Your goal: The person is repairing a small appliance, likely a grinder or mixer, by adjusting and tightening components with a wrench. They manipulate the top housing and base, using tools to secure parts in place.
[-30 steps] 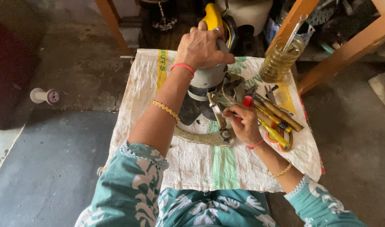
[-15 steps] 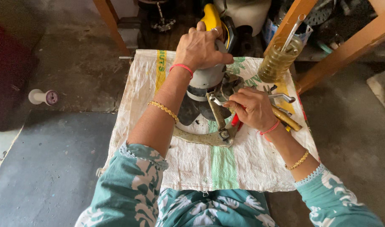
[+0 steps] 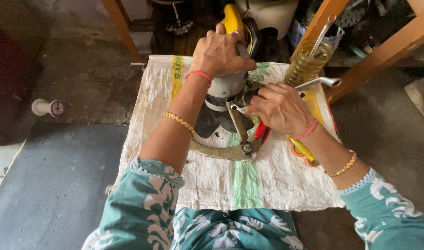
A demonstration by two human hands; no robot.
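Seated over a woven sack (image 3: pixel 212 185) spread on the floor, a person steadies a grey-and-white cutting machine (image 3: pixel 223 99) with the left hand (image 3: pixel 221 51), its fingers pressed down around the motor housing just below the yellow handle (image 3: pixel 232 21). The right hand (image 3: pixel 279 109) pinches a metal spanner (image 3: pixel 314 83) whose long axis runs from the machine's side out to the right, towards a jar of yellowish oil (image 3: pixel 309 62). The spanner's working end meets the machine just beside the right hand, which is the nearer of the two. The curved base plate (image 3: pixel 221 150) lies towards the person, and a thread spool (image 3: pixel 47 107) stands well apart on the floor.
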